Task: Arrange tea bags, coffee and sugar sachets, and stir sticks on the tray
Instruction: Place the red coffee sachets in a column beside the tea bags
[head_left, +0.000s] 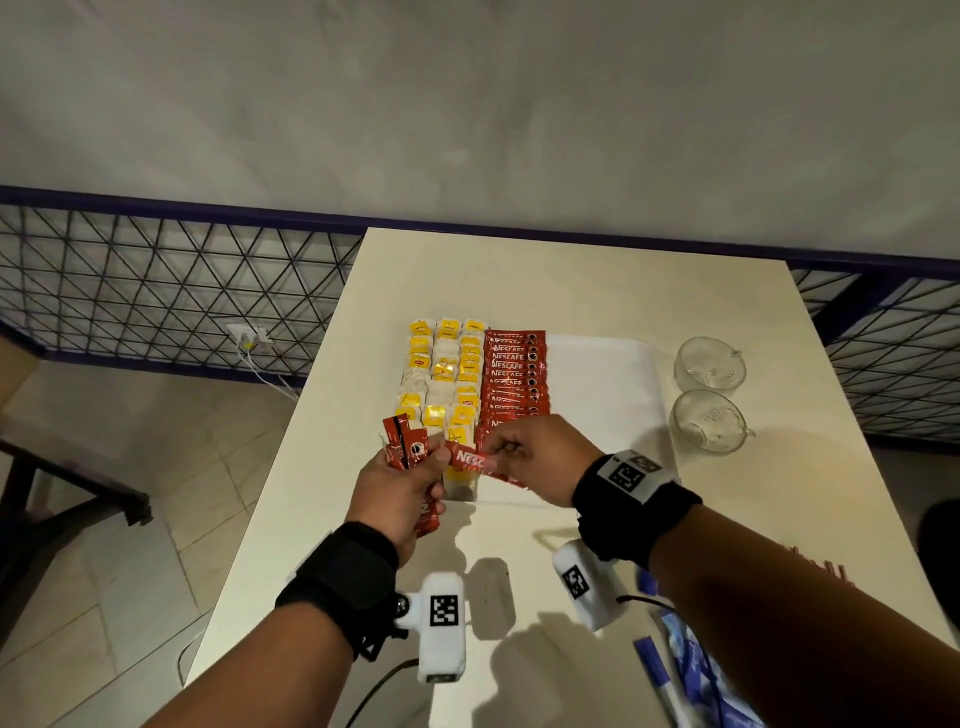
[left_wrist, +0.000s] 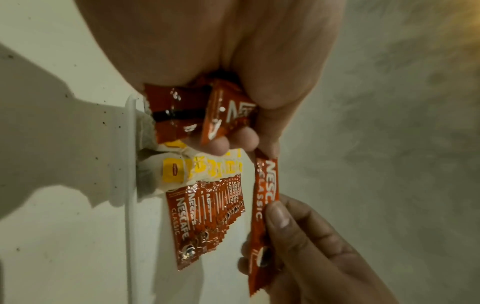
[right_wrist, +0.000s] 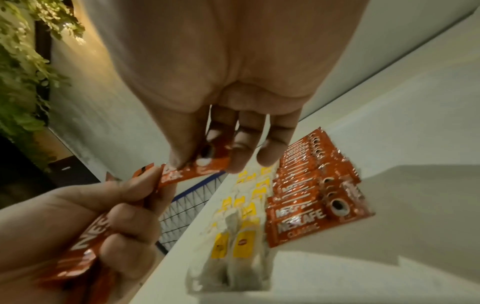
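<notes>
Over the tabletop (head_left: 597, 280), the left hand (head_left: 400, 488) clutches a bunch of coffee sachets (head_left: 402, 449). One single sachet (head_left: 475, 462) spans across to the right hand (head_left: 530, 460), which pinches its other end. Beyond them, the white tray (head_left: 608, 374) holds rows of tea bags (head_left: 441, 374) beside overlapping red coffee packets (head_left: 514, 379). Two glass cups (head_left: 709, 392) stand farther right.

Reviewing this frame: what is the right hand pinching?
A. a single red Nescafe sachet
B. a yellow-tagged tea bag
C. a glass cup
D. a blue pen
A: the right hand pinches one red Nescafe sachet, whose other end meets the left hand and its bundle.
</notes>
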